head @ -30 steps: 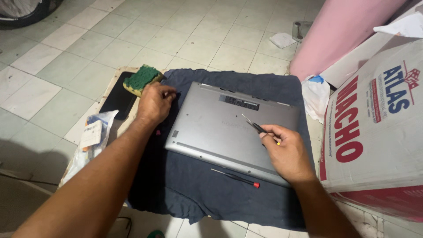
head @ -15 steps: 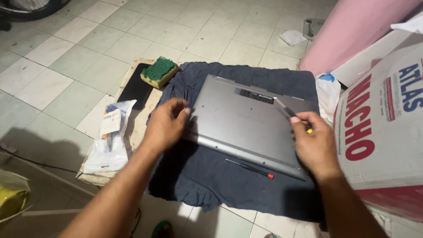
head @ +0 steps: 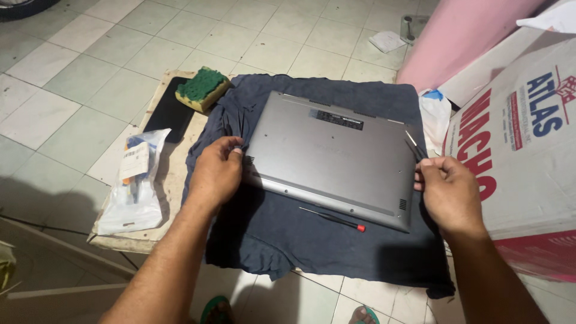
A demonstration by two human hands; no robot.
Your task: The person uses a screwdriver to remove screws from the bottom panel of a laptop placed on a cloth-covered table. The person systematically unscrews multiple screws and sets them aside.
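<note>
A silver laptop (head: 333, 155) lies bottom side up on a dark blue cloth (head: 312, 246) spread over the tiled floor. My left hand (head: 215, 171) rests at the laptop's left edge, fingers touching that edge and pinching the cloth. My right hand (head: 449, 192) sits at the laptop's right edge and holds a thin screwdriver (head: 414, 145) whose tip points up and away. A second slim screwdriver with a red end (head: 333, 219) lies on the cloth just in front of the laptop.
A green and yellow sponge (head: 201, 89), a black phone (head: 169, 109) and a clear plastic bag of small items (head: 133, 180) lie on a board to the left. A large printed cardboard box (head: 528, 150) and a pink roll (head: 462, 36) stand at the right.
My left hand slid from the laptop's far left corner down to its left edge. My right hand left the lid and went to the right edge, still holding the screwdriver. The camera view shifted.
</note>
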